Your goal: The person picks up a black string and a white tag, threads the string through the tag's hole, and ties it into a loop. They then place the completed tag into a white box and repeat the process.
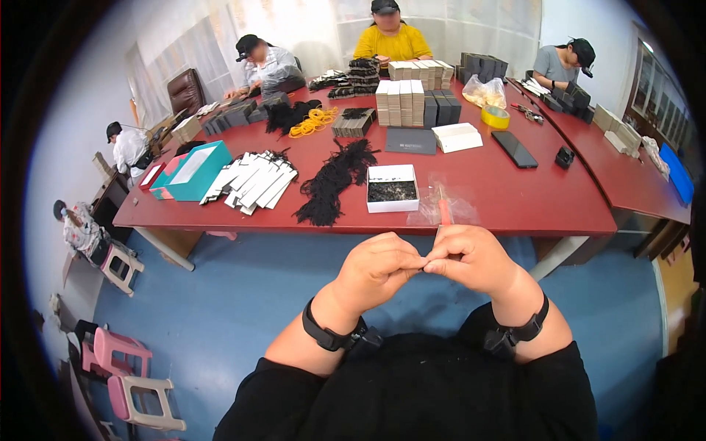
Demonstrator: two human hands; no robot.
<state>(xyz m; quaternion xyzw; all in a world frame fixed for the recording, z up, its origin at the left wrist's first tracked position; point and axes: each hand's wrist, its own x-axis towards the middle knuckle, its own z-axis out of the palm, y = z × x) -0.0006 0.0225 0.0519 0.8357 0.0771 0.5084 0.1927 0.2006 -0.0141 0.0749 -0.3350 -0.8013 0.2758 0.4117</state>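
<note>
My left hand (pixel 382 268) and my right hand (pixel 474 257) meet in front of the table's near edge, thumbs and forefingers pinched together. A tiny dark bit shows at their touching fingertips, too small to name. Just beyond my right hand a slim tool with a red handle (pixel 444 212) points away from me over a clear plastic bag (pixel 463 213); whether it lies on the table or is held, I cannot tell. Nearby on the table stands an open white box (pixel 393 206) with black bits inside. Left of it lie bundles of black cords (pixel 331 184) and loose white strips (pixel 254 181).
The red table (pixel 294 219) also bears a teal box (pixel 195 173), yellow cords (pixel 314 122), stacked cards (pixel 401 103), a black phone (pixel 514 149) and a tape roll (pixel 495 117). Several people sit around. Stools (pixel 147 403) stand at lower left.
</note>
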